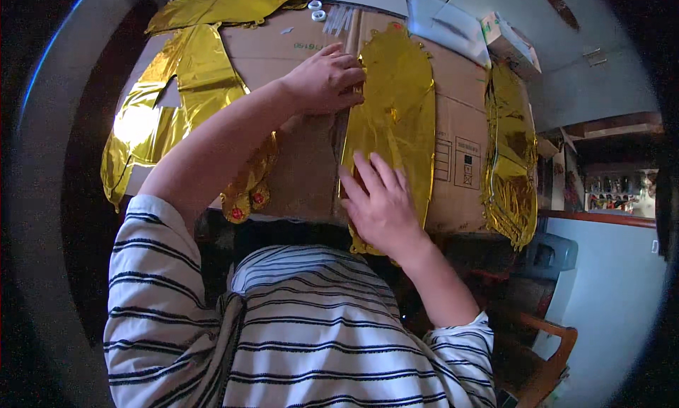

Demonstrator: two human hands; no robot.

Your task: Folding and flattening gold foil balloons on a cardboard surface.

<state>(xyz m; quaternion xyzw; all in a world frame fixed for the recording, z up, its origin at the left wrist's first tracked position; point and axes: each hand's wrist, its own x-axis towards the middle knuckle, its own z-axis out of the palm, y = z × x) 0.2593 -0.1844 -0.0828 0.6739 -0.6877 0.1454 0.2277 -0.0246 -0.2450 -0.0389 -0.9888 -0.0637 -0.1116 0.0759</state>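
Note:
A flat, uninflated gold foil balloon (407,79) lies lengthwise in front of me on a cardboard sheet. At its upper left edge is my left hand (329,79), its fingers bent and closed on the foil's rim; the fingertips are partly hidden. Spread fingers of my right hand (382,203) rest flat on the lower part of the same balloon. A small red spot shows at the balloon's top end, and its edge there is scalloped.
More flat gold foil pieces lie at the left (201,72), the far left (226,5) and the right edge (511,160) of the cardboard (304,167). Two white tape rolls (318,15) and clear strips (339,20) lie at the back. A wooden chair (552,351) stands lower right.

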